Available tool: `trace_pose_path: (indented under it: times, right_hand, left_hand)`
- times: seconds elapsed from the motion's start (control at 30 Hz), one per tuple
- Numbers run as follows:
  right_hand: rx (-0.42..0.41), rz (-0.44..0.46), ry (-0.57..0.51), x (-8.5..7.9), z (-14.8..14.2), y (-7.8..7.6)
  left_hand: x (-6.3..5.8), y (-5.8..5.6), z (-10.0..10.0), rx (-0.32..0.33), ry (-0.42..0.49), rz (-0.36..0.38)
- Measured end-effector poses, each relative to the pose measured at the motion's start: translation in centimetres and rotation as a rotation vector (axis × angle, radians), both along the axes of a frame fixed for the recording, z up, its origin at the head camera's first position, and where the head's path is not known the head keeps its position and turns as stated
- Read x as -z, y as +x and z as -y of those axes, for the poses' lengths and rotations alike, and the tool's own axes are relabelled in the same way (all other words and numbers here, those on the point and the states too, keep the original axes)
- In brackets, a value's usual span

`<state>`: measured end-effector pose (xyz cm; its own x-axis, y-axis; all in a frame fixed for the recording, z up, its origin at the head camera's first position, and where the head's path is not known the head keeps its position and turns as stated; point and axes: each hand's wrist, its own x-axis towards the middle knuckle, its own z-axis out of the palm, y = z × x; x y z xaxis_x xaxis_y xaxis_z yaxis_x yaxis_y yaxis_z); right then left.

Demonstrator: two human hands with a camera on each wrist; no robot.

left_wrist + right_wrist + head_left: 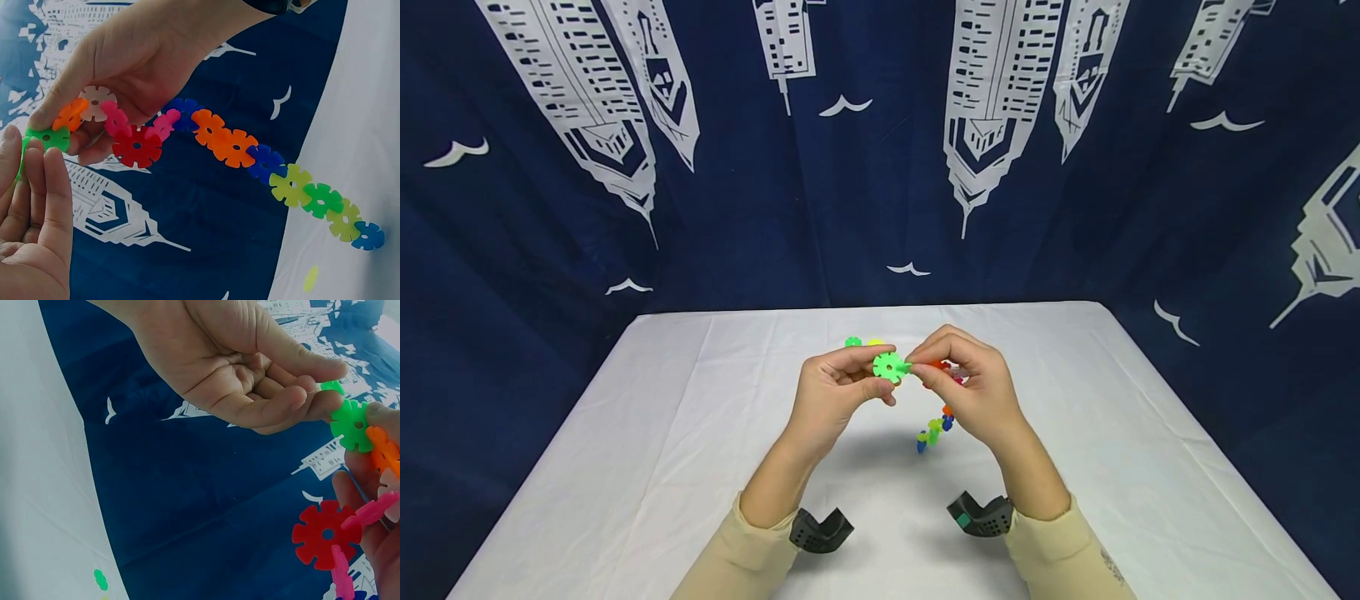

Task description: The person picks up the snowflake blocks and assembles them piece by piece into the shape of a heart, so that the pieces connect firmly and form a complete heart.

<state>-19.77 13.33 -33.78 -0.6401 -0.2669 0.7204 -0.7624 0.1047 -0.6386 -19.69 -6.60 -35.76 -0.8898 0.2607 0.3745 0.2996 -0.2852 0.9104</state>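
Note:
My left hand (832, 390) pinches a green snowflake disc (889, 367) between thumb and fingers. My right hand (972, 383) pinches a second green disc (331, 385), seen nearly edge-on, at the rim of the first. From the left hand's disc runs a chain of interlocked snowflake discs: an orange disc (70, 115), a pale pink one (96, 103), pink ones, a red disc (137, 145), then blue, orange, yellow-green and green ones. It hangs down to a blue end disc (369, 235). In the head view the right hand hides part of this chain.
A loose green disc (853, 342) and a yellow disc (875, 342) lie on the white-covered table (715, 433), beyond the left hand. A dark blue curtain (865, 200) with white building prints hangs behind the table. Each wrist wears a black camera mount (822, 531).

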Motion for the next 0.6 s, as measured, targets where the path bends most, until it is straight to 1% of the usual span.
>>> trace_pose_path:
  times: [0.17,0.37,0.47,0.6]
  right_hand:
    - [0.003,-0.014,0.008,0.08,-0.12,-0.31]
    - [0.050,-0.009,0.080,0.13,-0.65,-0.61]
    - [0.078,-0.026,0.108,0.08,-0.81,-0.63]
    - [0.075,-0.075,0.126,0.06,-0.73,-0.66]
  left_hand:
    - [0.08,-0.10,-0.19,-0.009,-0.029,-0.024]
    - [0.13,-0.10,-0.37,-0.006,-0.022,-0.030]
    - [-0.01,-0.02,-0.22,-0.032,-0.024,-0.057]
    - [-0.42,0.23,0.05,-0.085,-0.053,-0.117]
